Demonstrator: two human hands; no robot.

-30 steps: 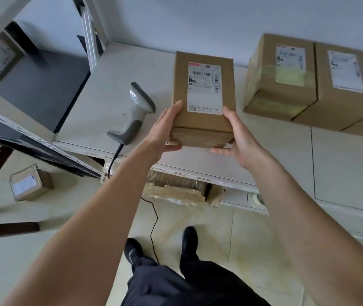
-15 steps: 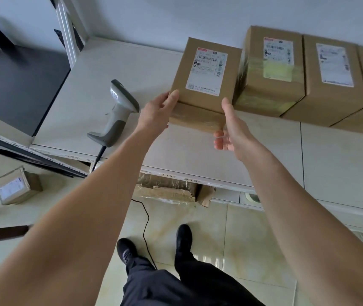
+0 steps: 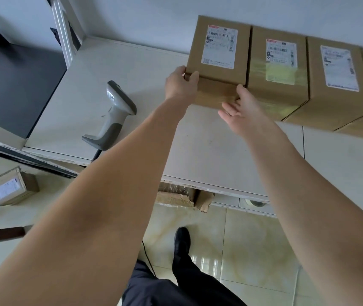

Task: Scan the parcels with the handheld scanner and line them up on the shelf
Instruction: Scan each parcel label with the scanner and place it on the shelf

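Fingers of the left hand (image 3: 181, 85) curl round the near left corner of the parcel (image 3: 218, 60), thumb on the front face, gripping it. Those of the right hand (image 3: 240, 111) lie fairly straight and slightly spread, their tips touching the parcel's near right lower corner without closing round it. That parcel sits on the white shelf (image 3: 132, 69) against the back wall, label up, its right side touching the taped parcel (image 3: 279, 69) next to it. Further right, a third parcel (image 3: 339, 78) touches the taped one, and a fourth is cut off by the frame edge; all form one row. Left of the hands, apart from the row, the handheld scanner (image 3: 115, 113) rests on the shelf, its cable dropping over the front edge. Down on the floor at left lies a small box (image 3: 12, 187). Crumpled cardboard (image 3: 182, 198) shows under the shelf edge.
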